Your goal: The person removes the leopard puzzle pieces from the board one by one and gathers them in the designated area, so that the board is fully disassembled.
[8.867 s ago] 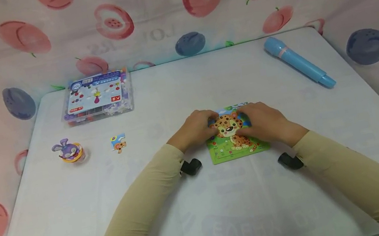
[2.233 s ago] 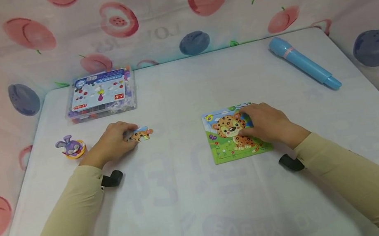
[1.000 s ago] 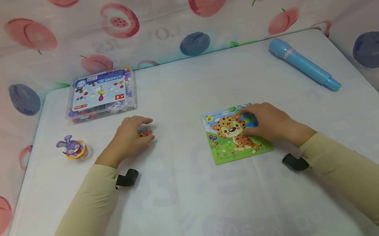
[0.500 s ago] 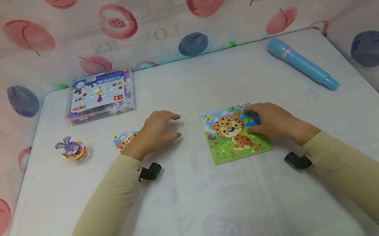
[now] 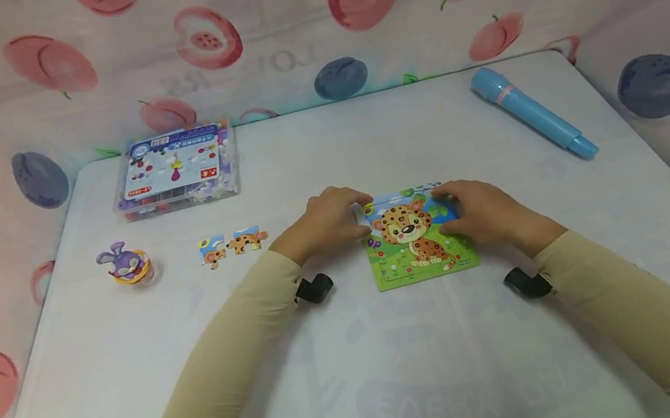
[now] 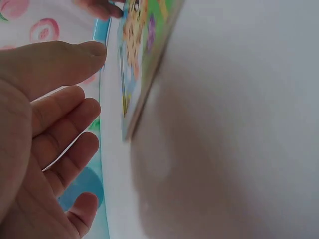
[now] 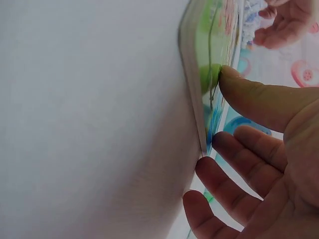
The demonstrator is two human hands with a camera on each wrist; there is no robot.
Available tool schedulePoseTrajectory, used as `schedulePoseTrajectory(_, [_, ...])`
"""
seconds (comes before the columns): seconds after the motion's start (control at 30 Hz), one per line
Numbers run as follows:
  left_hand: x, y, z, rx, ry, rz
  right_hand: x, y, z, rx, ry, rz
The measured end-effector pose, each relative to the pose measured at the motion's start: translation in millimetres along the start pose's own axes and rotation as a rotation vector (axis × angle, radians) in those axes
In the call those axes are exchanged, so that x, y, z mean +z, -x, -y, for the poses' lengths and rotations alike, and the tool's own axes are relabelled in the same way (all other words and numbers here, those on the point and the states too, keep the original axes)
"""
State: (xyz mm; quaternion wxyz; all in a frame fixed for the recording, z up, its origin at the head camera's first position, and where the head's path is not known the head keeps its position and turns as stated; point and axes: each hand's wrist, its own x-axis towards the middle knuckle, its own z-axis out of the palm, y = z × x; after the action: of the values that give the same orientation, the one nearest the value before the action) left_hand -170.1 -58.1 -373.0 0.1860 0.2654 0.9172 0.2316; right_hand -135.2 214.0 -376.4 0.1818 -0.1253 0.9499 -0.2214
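In the head view a square leopard jigsaw puzzle (image 5: 412, 255) lies on the white table, green at its near side and blue at its far side. My left hand (image 5: 330, 222) is at the board's upper left corner, thumb and fingers apart; the left wrist view has nothing between them. My right hand (image 5: 482, 214) is at the right side. Its thumb (image 7: 254, 97) touches the picture face, while its fingers reach the board's corner without curling round it. Left of the board lie two loose jigsaw pieces, a corner piece (image 5: 212, 252) and a spotted piece (image 5: 246, 240).
A clear plastic case of small colourful parts (image 5: 175, 169) stands at the back left. In front of it sits a purple rabbit toy (image 5: 128, 263). A blue toy microphone (image 5: 532, 113) lies at the back right, near the fruit-print cloth (image 5: 271, 27).
The left hand set the spotted piece down beside the corner piece, let go, and moved right to the puzzle board. The right hand stayed at the board, shifting slightly right.
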Motion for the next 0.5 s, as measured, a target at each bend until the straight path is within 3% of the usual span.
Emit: schedulePoseTrajectory(0.5, [17.1,-33.2,-29.9,0.014,0.021,0.033,-1.3,-0.3,1.4,0.012,-0.015,0.006])
